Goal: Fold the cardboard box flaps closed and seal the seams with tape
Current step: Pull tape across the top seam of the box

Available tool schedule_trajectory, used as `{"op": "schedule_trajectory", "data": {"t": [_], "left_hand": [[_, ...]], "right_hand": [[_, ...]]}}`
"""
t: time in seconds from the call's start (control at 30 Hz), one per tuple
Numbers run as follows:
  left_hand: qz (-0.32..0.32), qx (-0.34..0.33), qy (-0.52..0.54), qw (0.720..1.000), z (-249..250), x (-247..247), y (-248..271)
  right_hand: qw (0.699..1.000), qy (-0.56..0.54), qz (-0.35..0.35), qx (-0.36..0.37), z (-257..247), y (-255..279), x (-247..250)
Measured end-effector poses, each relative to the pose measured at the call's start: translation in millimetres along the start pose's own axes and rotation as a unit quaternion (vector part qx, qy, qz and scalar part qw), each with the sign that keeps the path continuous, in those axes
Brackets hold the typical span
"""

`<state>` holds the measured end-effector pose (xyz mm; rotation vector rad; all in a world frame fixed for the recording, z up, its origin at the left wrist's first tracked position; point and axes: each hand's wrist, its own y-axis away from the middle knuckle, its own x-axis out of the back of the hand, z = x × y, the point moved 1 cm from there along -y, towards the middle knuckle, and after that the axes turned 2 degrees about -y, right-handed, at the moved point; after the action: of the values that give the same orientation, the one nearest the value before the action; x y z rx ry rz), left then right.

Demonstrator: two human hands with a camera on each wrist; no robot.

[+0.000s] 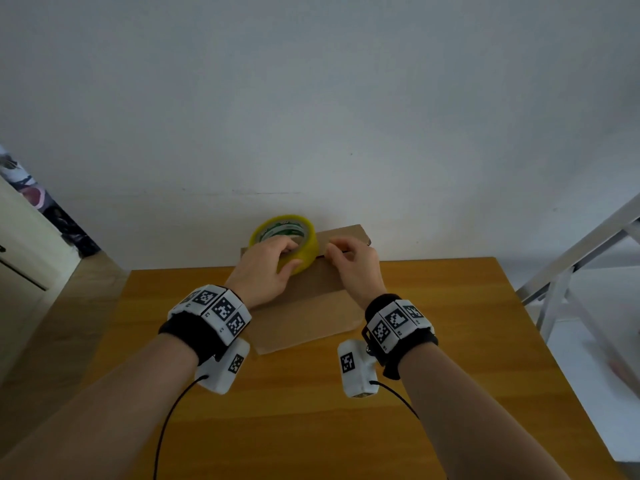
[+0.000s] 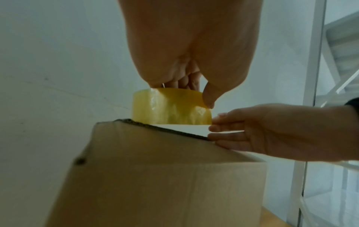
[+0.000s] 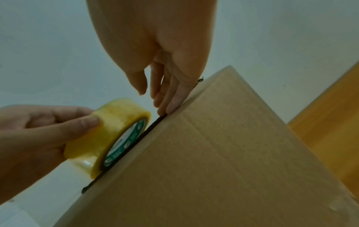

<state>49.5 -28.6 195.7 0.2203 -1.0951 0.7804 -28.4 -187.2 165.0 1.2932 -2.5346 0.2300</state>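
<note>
1. Nearest in the head view, both forearms wear black wristbands (image 1: 194,336) set with white blocks of black-and-white square markers, and a small white camera unit (image 1: 356,368) with a black cable hangs under each wrist.
2. Beneath them lies a square wooden table with an orange-brown top (image 1: 294,410).
3. A plain brown cardboard box (image 1: 308,306) stands on the far half of the table, its flaps folded down; in the right wrist view a dark gap runs along the top seam.
4. The left hand (image 1: 266,271) grips a roll of yellowish transparent packing tape with a green-and-white printed core (image 1: 298,244): the thumb lies against the outer band and the fingers curl over the rim into the core. The roll rests on the box top at the far left end of the seam.
5. The right hand (image 1: 356,268) is just beside the roll, with fingertips (image 3: 172,106) pressing on the box's top edge at the seam and the thumb held apart above them. Whether it has hold of the tape's loose end cannot be told.
6. Behind the box rises a plain white wall (image 1: 311,98).
7. A white metal frame (image 1: 571,271) stands to the right of the table, and a cream cabinet (image 1: 20,258) to the left.
</note>
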Motion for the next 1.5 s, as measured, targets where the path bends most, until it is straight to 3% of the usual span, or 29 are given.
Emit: {"op": "schedule_trajectory", "data": {"t": [0.13, 0.37, 0.47, 0.63, 0.77, 0.9, 1.13, 1.3, 1.5], "left_hand": [[-0.005, -0.006, 0.021, 1.0, 5, -2, -6], [-0.031, -0.038, 0.006, 0.999, 7, -2, -9], [-0.035, -0.045, 0.002, 0.998, 3, 0, -12], [-0.039, -0.038, 0.013, 0.998, 4, 4, -15], [-0.046, -0.034, 0.029, 0.998, 5, 4, -14], [-0.048, -0.023, 0.033, 0.998, 5, 3, -12], [-0.018, -0.016, 0.024, 0.999, 11, 1, -11], [-0.025, -0.015, 0.008, 1.0, 6, -1, -10], [-0.017, 0.002, 0.032, 0.999, 2, -1, -9]], "right_hand": [[0.998, -0.022, -0.038, 0.037, -4, -1, -2], [0.996, -0.028, 0.006, 0.09, 8, 2, -5], [0.988, 0.023, 0.007, 0.15, 6, 0, -5], [0.935, 0.143, 0.067, 0.316, 1, 4, -3], [0.897, 0.211, 0.079, 0.379, 2, 4, -4], [0.883, 0.259, 0.077, 0.383, 6, 5, -8], [0.879, 0.286, 0.141, 0.356, -4, 9, -13], [0.886, 0.263, 0.106, 0.368, -4, 3, -11], [0.928, 0.174, 0.041, 0.327, 4, -5, -10]]}}
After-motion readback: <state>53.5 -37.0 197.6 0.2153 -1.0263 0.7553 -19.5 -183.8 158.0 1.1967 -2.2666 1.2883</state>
